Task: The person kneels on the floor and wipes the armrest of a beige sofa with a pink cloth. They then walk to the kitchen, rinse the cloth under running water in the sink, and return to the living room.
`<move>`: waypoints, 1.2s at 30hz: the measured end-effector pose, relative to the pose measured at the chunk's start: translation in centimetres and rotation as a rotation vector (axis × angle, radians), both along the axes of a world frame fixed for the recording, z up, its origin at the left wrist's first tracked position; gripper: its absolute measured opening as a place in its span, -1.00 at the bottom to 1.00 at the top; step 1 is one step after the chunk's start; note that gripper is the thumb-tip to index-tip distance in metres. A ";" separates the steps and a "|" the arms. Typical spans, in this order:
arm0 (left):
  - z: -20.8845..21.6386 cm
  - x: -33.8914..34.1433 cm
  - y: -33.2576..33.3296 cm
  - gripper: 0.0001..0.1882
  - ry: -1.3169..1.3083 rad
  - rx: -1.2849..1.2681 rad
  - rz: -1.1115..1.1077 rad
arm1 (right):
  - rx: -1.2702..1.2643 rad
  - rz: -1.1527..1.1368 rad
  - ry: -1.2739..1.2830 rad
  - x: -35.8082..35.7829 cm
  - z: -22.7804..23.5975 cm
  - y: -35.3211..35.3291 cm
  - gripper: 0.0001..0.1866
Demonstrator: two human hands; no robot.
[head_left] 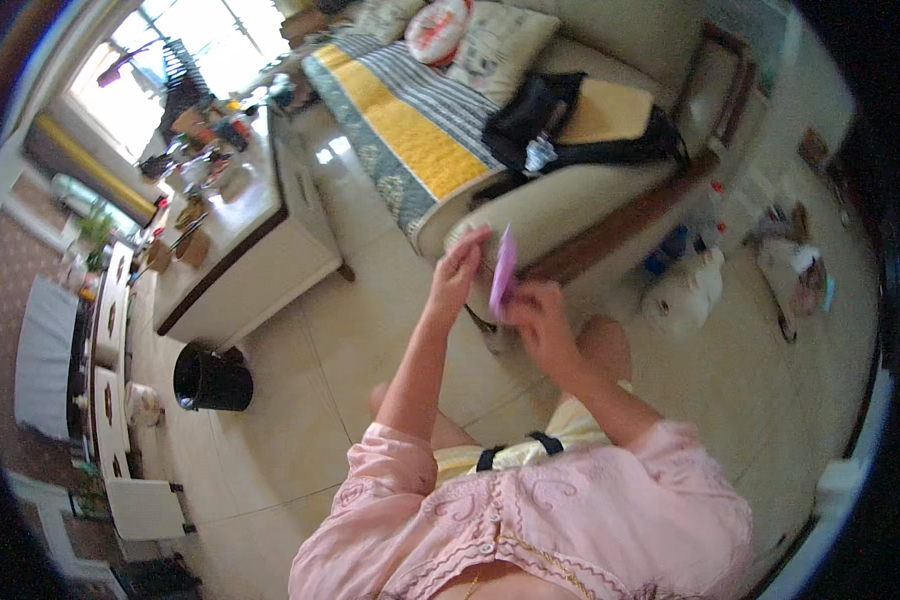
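Note:
My right hand (542, 322) is closed on a thin, flat purple object (504, 274), gripping its lower end. It stands upright, turned almost edge-on, so its kind does not show. My left hand (458, 274) is raised just left of it, fingers stretched out and holding nothing. A small gap shows between the left fingers and the purple object. Both hands are in front of my body, near the end of the sofa (560, 215); the right one is slightly blurred.
Left of me stands a table (260, 240) crowded with small things, with a black bin (213, 378) below it. A black bag (535, 115) lies on the sofa. Plastic bags (685, 295) and bottles lie on the tiled floor to the right.

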State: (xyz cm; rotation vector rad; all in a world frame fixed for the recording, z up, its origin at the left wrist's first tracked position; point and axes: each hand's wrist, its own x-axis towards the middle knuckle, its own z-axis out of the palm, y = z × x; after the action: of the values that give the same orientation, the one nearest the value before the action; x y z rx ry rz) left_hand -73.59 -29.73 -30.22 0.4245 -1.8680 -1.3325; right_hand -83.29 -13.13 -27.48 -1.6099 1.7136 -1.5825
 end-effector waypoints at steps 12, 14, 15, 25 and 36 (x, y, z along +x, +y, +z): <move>2.3 7.8 6.0 -0.69 -0.315 0.074 0.066 | 0.002 0.068 0.098 1.7 2.5 -2.2 -0.81; 1.2 8.0 5.7 -0.72 -0.274 0.122 0.193 | 0.043 0.089 0.131 1.5 3.2 -2.2 -0.78; 1.3 7.7 5.4 -0.73 -0.241 0.187 0.255 | 0.043 0.154 0.112 1.4 3.5 -2.0 -0.79; 4.1 4.7 3.7 -0.74 0.335 0.500 0.320 | -0.274 -0.083 0.391 -7.7 2.2 -5.1 -0.74; 1.4 -0.4 4.6 -0.63 -0.297 -0.583 0.283 | 0.019 -0.275 0.754 -10.5 -1.2 -6.1 -0.57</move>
State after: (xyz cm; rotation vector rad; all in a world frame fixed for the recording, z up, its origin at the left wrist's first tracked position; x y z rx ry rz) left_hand -74.01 -25.18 -28.78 0.5684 -2.2286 -0.5181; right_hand -93.81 -19.18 -28.64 -2.2157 2.3849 -1.1013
